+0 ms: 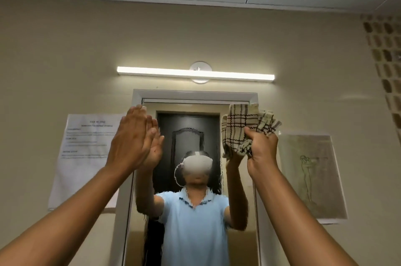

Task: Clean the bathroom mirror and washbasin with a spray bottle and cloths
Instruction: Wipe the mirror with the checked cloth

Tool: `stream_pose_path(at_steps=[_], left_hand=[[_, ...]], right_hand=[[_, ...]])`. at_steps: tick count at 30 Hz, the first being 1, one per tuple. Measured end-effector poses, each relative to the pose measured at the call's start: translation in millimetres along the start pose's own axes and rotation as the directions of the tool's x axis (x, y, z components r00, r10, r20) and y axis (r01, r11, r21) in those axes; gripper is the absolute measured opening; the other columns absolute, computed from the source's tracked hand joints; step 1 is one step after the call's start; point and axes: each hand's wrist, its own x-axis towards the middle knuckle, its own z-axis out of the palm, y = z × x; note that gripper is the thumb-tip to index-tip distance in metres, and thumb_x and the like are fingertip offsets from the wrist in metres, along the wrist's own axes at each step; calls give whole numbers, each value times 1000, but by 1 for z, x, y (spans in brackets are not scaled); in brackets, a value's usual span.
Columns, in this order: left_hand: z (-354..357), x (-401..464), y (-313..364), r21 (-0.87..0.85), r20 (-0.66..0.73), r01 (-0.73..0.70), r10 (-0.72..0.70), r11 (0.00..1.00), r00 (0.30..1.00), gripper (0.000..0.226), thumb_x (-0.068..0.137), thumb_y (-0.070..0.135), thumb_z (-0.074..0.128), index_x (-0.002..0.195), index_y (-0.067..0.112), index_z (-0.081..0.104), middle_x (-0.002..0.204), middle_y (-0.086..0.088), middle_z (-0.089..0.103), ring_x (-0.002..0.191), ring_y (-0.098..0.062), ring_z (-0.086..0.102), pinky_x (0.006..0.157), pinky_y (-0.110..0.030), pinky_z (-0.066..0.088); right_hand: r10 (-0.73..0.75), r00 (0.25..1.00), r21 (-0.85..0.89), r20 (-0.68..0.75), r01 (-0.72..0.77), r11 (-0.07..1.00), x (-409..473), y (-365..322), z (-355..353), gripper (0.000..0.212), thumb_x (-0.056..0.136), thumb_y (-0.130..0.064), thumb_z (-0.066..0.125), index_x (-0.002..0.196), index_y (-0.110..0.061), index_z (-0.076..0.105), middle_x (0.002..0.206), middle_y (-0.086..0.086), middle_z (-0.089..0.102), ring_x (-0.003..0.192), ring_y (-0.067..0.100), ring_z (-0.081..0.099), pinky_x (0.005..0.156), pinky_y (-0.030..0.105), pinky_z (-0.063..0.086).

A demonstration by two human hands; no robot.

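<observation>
My left hand [132,137] was flat on the mirror [191,135], fingers straight and together, near its top left corner. Right hand [261,150] had the checked cloth [243,129] bunched in a fist at the top right edge. I figured overlapping strokes downward from there would beat random scrubbing.

Right hand [261,148] grips a checked cloth [243,129] against the mirror [195,233]; left hand [132,137] flat, fingers straight.
</observation>
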Motion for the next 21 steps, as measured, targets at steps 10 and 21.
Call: stream_pose_path(at_steps=[10,21], left_hand=[[20,18,-32,98,74,3,-10,995,997,70,96,48,18,155,16,-2,164,-1,-7,150,-15,-9,122,-36,-3],[44,13,-47,114,47,-61,56,992,997,69,98,51,13,155,16,1,164,-2,-9,151,-15,-11,123,-32,-8]], right_hand=[[-739,653,-702,166,605,377,46,6,35,46,83,4,58,128,-9,57,127,10,63,118,29,59,108,42,45],[-483,712,-834,509,547,-73,49,64,20,92,87,-80,17,159,-25,5,166,-1,-8,152,15,-17,116,55,-21]])
